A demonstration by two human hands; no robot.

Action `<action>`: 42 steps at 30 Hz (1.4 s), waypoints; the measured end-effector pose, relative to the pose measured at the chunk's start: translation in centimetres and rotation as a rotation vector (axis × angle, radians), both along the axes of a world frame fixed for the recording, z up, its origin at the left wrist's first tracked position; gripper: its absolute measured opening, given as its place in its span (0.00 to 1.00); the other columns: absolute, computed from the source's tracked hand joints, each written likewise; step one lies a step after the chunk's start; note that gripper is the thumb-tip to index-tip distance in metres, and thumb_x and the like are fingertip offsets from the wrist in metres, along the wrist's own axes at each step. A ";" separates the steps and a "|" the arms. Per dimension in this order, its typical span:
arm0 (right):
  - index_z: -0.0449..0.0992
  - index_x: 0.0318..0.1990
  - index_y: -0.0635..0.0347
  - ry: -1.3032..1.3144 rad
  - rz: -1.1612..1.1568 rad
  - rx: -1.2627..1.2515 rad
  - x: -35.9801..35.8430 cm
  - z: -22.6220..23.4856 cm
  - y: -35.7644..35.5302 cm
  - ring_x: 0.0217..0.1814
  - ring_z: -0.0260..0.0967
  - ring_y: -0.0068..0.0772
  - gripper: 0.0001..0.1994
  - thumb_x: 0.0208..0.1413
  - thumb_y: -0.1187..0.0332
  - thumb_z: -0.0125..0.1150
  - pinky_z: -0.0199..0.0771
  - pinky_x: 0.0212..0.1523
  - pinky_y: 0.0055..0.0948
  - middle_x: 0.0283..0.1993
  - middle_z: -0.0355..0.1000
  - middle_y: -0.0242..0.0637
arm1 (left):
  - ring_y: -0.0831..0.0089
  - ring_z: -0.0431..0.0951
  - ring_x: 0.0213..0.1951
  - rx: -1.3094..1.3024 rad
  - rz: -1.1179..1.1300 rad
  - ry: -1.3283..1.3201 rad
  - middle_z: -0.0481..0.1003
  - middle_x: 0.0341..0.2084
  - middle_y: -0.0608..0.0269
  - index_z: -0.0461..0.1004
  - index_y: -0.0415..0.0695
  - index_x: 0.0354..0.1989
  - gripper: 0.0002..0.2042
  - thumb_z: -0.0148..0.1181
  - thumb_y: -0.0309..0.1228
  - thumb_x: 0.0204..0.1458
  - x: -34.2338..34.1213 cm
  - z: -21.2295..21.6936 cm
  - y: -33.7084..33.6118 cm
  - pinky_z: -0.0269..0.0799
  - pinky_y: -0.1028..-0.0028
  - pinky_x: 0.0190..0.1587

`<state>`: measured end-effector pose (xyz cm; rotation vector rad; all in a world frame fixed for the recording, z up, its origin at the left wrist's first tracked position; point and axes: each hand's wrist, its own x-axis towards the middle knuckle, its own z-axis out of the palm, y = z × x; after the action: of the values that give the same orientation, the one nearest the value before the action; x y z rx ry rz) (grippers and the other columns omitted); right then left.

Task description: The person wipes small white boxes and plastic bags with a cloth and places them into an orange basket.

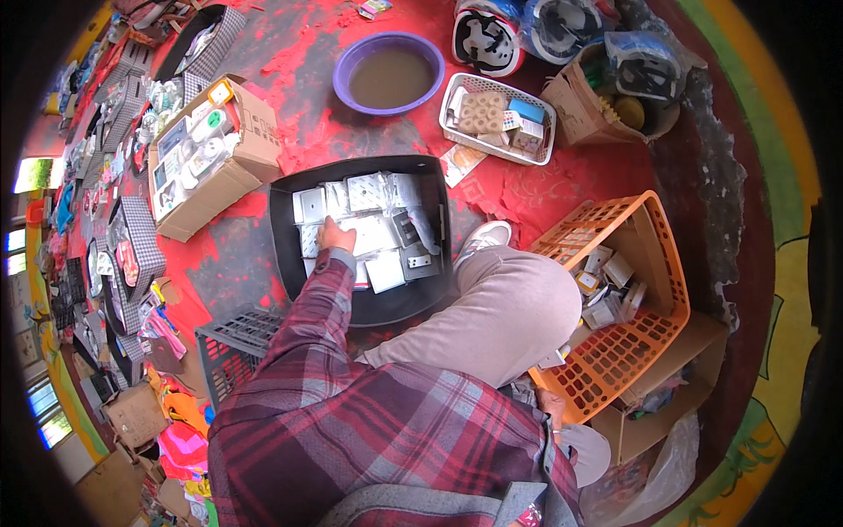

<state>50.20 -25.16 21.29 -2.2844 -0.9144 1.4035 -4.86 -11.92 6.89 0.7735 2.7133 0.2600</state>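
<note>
While the left hand (334, 235), fingers curled, rests on small clear packets (373, 230) heaped in one black tray (285, 263), its plaid sleeve runs lengthwise toward the purple basin (391, 75); one white basket (498, 119), one orange crate (628, 303); right hand (553, 406) near the crate, grip indeterminable

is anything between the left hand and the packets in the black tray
Nothing visible does. The left hand already rests on the clear-wrapped packets inside the black tray. The right hand is low beside the orange basket, mostly hidden, away from the tray.
</note>
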 end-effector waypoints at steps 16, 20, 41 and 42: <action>0.59 0.08 0.53 0.002 -0.024 -0.090 -0.5 1.3 0.9 0.15 0.48 0.12 0.21 0.48 0.69 0.60 0.46 0.15 0.20 0.12 0.53 0.17 | 0.46 0.73 0.41 0.167 0.012 -0.182 0.73 0.35 0.40 0.69 0.33 0.35 0.18 0.60 0.34 0.39 7.9 -6.5 11.5 0.69 0.57 0.45; 0.60 0.07 0.52 0.036 -0.016 -0.091 -0.9 2.2 1.3 0.14 0.46 0.11 0.21 0.48 0.69 0.61 0.43 0.15 0.19 0.12 0.54 0.17 | 0.46 0.74 0.40 0.221 -0.058 -0.209 0.73 0.34 0.39 0.69 0.32 0.36 0.20 0.63 0.34 0.37 7.2 -8.5 10.9 0.69 0.58 0.43; 0.57 0.07 0.52 -0.041 -0.023 -0.143 -0.1 1.5 0.9 0.14 0.45 0.11 0.22 0.48 0.70 0.61 0.42 0.15 0.18 0.12 0.52 0.16 | 0.51 0.73 0.43 -0.067 -0.552 -0.266 0.74 0.36 0.44 0.75 0.41 0.39 0.13 0.47 0.29 0.46 7.6 -10.2 11.6 0.69 0.59 0.45; 0.56 0.07 0.52 -0.066 -0.021 -0.154 -0.5 1.7 1.1 0.14 0.45 0.11 0.22 0.48 0.70 0.61 0.42 0.15 0.18 0.12 0.52 0.16 | 0.50 0.71 0.46 -0.027 -0.483 -0.280 0.71 0.41 0.43 0.73 0.40 0.43 0.16 0.47 0.28 0.46 8.0 -9.7 11.8 0.68 0.60 0.48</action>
<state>49.70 -24.01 22.94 -2.4591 -0.8257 1.4429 3.17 -0.08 -2.83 1.2465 2.1869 0.1991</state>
